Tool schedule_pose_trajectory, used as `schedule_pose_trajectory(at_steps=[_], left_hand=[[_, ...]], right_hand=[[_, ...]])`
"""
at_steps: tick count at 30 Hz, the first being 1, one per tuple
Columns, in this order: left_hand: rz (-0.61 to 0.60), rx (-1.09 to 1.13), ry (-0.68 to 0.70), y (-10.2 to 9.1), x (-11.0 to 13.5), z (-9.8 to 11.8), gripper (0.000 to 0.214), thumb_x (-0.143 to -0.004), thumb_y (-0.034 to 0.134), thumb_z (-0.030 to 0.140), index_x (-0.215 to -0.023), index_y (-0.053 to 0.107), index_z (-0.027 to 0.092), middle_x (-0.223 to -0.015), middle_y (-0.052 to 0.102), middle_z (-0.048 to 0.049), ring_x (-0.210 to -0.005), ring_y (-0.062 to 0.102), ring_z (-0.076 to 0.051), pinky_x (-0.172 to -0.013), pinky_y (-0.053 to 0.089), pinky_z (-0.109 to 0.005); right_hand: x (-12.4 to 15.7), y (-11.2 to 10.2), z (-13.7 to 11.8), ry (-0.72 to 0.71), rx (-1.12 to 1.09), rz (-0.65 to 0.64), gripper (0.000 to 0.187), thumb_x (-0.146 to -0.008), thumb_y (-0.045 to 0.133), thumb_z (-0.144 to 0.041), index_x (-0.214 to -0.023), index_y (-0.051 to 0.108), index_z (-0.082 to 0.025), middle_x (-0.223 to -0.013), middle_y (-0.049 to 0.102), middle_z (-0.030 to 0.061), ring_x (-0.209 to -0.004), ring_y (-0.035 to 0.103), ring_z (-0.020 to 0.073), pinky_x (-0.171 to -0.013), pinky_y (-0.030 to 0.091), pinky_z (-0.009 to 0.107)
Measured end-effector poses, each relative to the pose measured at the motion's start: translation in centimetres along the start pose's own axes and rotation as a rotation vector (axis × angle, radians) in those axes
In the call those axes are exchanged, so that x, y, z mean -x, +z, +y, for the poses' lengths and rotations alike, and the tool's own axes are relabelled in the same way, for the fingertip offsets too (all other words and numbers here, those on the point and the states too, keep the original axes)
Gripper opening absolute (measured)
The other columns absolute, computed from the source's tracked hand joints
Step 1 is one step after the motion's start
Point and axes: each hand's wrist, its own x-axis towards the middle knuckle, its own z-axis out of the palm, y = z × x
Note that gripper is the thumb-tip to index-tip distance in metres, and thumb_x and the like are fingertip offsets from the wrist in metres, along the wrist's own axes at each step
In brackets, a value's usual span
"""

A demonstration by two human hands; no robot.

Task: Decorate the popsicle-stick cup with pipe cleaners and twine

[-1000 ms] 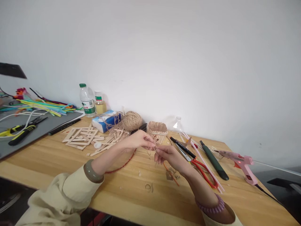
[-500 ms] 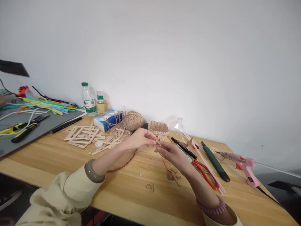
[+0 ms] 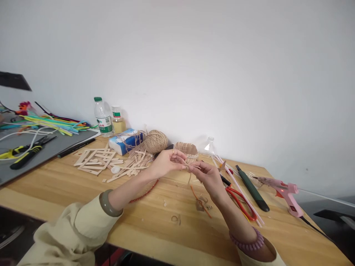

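My left hand and my right hand meet above the middle of the wooden table. Between them runs a short piece of twine, pinched by the fingers of each hand, with an end dangling below. Just behind the fingers stands a small oval basket of wooden sticks, its front partly covered by my hands. A ball of twine lies behind my left hand. Under my right hand an orange strip rests beside small scraps.
To the right lie red-handled scissors, a dark green cutter and a pink glue gun. Loose wooden sticks, a tissue pack and a plastic bottle are at left. Pliers lie on a grey mat.
My right hand has turned and drawn slightly upward, and the twine now stretches between both hands. My left hand stays almost in place. The view has shifted a little.
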Motion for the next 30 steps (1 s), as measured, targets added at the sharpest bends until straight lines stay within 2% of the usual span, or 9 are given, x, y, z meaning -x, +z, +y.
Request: schedule_pose_trajectory(at_steps=[4,10,14,20,25,27,30], left_hand=[[0.045,0.13,0.0,0.3,0.1,0.0,0.036,-0.052,0.075,0.009,-0.085,0.061,0.014,-0.081,0.066,-0.0032,-0.081,0.061,-0.016,-0.081,0.044,-0.032],[0.109,0.301,-0.088,1.5,0.3,-1.2,0.026,-0.053,0.076,0.015,-0.074,0.062,0.013,-0.074,0.068,-0.0026,-0.073,0.062,-0.014,-0.077,0.045,-0.03],[0.139,0.342,-0.127,2.4,0.6,-1.7,0.024,-0.053,0.078,0.023,-0.07,0.064,0.013,-0.071,0.067,-0.0026,-0.071,0.061,-0.014,-0.074,0.046,-0.03],[0.179,0.312,-0.121,3.4,0.9,-2.0,0.022,-0.056,0.076,0.027,-0.067,0.063,0.013,-0.066,0.062,0.0007,-0.064,0.056,-0.011,-0.067,0.045,-0.027],[0.198,0.229,-0.077,3.5,1.1,-1.8,0.013,-0.059,0.071,0.022,-0.066,0.065,0.013,-0.068,0.064,-0.0006,-0.071,0.057,-0.013,-0.075,0.045,-0.029],[0.173,0.192,-0.077,3.1,1.1,-1.6,0.011,-0.062,0.069,0.023,-0.066,0.067,0.013,-0.069,0.065,-0.0023,-0.072,0.059,-0.015,-0.075,0.045,-0.03],[0.128,0.117,-0.07,2.5,0.9,-1.6,0.016,-0.066,0.067,0.029,-0.069,0.069,0.013,-0.071,0.068,-0.0045,-0.073,0.059,-0.017,-0.072,0.046,-0.031]], right_hand=[[0.0,-0.2,-0.1,0.002,-0.034,0.019,0.024,-0.069,0.067,-0.043,-0.071,0.068,-0.019,-0.06,0.055,-0.0021,-0.048,0.032,0.0073,-0.045,0.025,0.023],[-0.1,-0.2,0.4,-0.019,-0.08,0.085,0.024,-0.067,0.068,-0.042,-0.072,0.068,-0.018,-0.055,0.052,-0.0029,-0.05,0.034,0.0085,-0.046,0.027,0.023],[0.0,0.3,0.6,-0.051,-0.104,0.154,0.022,-0.067,0.068,-0.04,-0.073,0.069,-0.02,-0.059,0.056,-0.0015,-0.054,0.041,0.0114,-0.049,0.031,0.025],[0.4,1.2,1.0,-0.104,-0.146,0.2,0.015,-0.07,0.067,-0.036,-0.072,0.069,-0.022,-0.072,0.063,0.001,-0.067,0.051,0.0158,-0.061,0.039,0.028],[0.3,1.2,1.5,-0.111,-0.165,0.193,0.013,-0.069,0.069,-0.036,-0.072,0.069,-0.023,-0.082,0.062,0.0011,-0.079,0.053,0.0164,-0.068,0.041,0.028],[0.2,1.1,1.4,-0.087,-0.171,0.18,0.015,-0.067,0.071,-0.035,-0.073,0.069,-0.022,-0.082,0.062,0.0007,-0.077,0.053,0.0151,-0.068,0.041,0.027],[0.1,0.9,1.0,-0.008,-0.184,0.135,0.021,-0.066,0.072,-0.037,-0.079,0.069,-0.02,-0.067,0.06,-0.0012,-0.058,0.048,0.0104,-0.055,0.038,0.024]])
